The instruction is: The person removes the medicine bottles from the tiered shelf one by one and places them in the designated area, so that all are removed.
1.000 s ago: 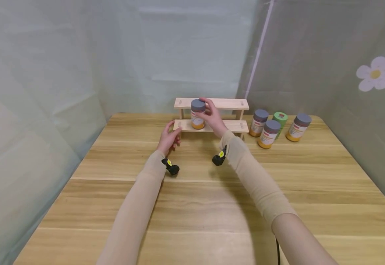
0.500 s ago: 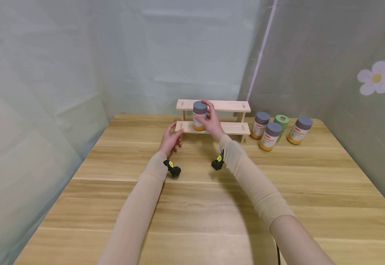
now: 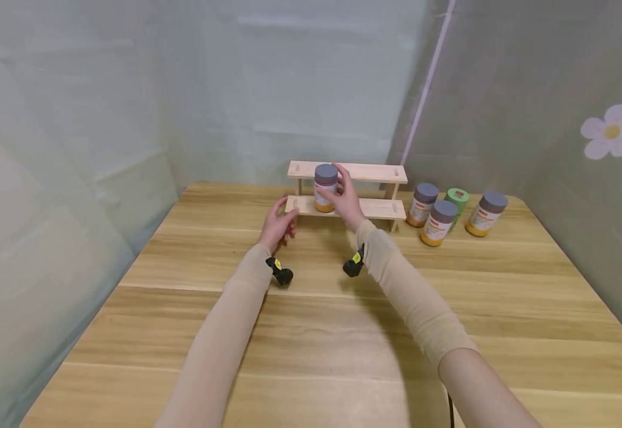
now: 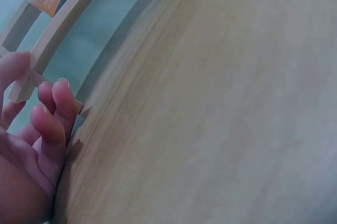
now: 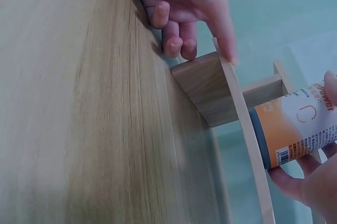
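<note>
A two-tier wooden shelf (image 3: pixel 379 208) stands at the back of the table. My left hand (image 3: pixel 276 228) holds the left end of its lower board; in the left wrist view the thumb rests on the board and the other fingers curl beside and below it. On the lower board, left of its middle, a supplement jar (image 3: pixel 325 178) with a grey lid, white label and orange base stands upright. My right hand (image 3: pixel 347 202) grips that jar from its right side. The right wrist view shows the jar (image 5: pixel 295 126) with its base at the board.
Right of the shelf stand several more jars: one grey-lidded jar (image 3: pixel 422 205) at the back, another jar (image 3: pixel 438 224) in front, a green can (image 3: pixel 458 201) partly behind it, and a third jar (image 3: pixel 486 215) farther right. Pale cloth (image 3: pixel 311 77) hangs behind the table.
The whole scene has shifted slightly as the head camera moved. Both hands keep their holds, the left on the shelf and the right on the jar, which stays on the lower board.
</note>
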A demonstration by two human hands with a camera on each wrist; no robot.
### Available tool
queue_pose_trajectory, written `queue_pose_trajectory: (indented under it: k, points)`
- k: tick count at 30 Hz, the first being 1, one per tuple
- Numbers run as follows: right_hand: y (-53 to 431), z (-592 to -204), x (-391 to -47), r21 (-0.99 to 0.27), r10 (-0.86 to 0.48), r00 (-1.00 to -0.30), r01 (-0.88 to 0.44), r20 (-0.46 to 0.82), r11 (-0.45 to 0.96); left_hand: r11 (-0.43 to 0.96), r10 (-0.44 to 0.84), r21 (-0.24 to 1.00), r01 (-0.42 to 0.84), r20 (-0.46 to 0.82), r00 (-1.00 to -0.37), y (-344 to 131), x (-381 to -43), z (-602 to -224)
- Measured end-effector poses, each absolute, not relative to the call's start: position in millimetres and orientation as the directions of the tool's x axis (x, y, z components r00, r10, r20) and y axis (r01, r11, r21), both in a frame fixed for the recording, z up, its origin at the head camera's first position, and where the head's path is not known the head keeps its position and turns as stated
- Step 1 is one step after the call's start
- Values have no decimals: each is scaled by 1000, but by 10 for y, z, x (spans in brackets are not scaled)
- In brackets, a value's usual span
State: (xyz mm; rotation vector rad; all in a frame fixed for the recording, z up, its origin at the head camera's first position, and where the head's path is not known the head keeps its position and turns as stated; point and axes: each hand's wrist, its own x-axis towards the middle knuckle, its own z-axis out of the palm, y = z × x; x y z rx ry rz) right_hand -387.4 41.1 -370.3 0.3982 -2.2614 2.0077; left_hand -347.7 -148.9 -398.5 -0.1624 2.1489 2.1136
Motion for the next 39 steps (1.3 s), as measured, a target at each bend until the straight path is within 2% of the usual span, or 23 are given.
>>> queue_pose_trajectory:
  k: [7, 11, 18, 34, 39]
  points:
    - [473, -3668, -3862, -961, -180, -957, -249, 226, 121, 33, -5, 990, -134, -134, -991, -1507, -3625, -4211]
    - [513, -3535, -3742, -965, -200, -957, -235, 209, 120, 28, 18, 989, -145, -146, -989, -1494, -3531, -4086]
    - [584, -3580, -3749, -958, -176, -956, -259, 236, 122, 67, -15, 989, -134, -133, -991, -1505, -3648, -4310]
    - [770, -3483, -3649, -927, -224, -931, -330, 289, 176, 72, 9, 994, -88, -89, -996, -1518, -3651, -4252]
    - [839, -3475, -3613, -927, -240, -933, -319, 270, 196, 47, 25, 993, -104, -105, -994, -1501, -3521, -4077]
